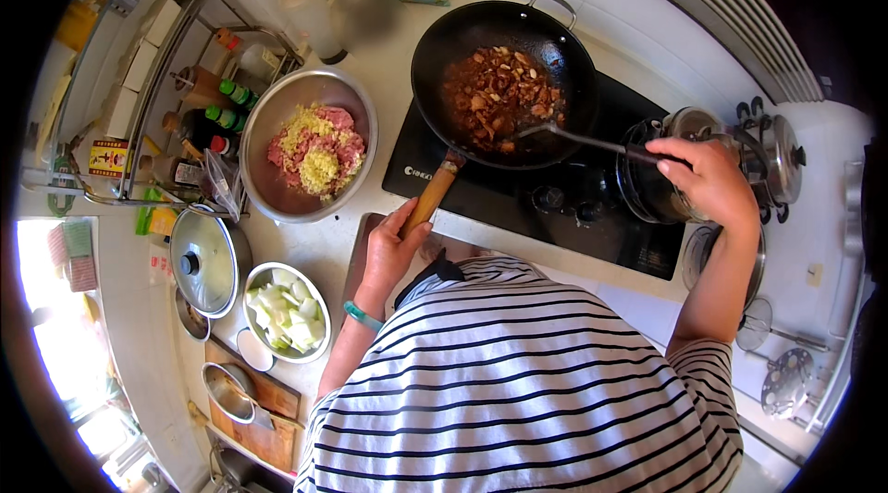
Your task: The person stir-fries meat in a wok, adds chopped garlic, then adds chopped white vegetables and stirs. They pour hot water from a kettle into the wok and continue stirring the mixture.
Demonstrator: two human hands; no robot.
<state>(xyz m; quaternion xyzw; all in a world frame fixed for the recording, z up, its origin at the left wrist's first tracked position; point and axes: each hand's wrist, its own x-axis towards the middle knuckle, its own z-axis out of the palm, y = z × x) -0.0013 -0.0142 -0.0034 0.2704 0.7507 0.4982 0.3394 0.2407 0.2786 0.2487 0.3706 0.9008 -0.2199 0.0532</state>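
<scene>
A black wok (pixel 575 77) sits on the dark cooktop (pixel 481 202), holding browned, saucy pieces of food (pixel 499 91). Its wooden handle (pixel 431 199) points toward me, and my left hand (pixel 392 248) is wrapped round it. From the right, my right hand (pixel 710 178) grips a long metal wok spatula (pixel 592 139) by its black handle. The spatula's head rests at the near edge of the food, partly hidden by it. Left of the wok stands a steel bowl (pixel 363 114) of pink minced meat (pixel 340 128) topped with chopped yellowish bits (pixel 319 171).
A bowl of pale green chunks (pixel 287 308), a lidded pot (pixel 211 262) and a small pan (pixel 228 391) on a wooden board (pixel 273 442) stand at left. A rack of bottles (pixel 222 114) is beyond them. Glass-lidded pots (pixel 661 178) crowd the cooktop's right side.
</scene>
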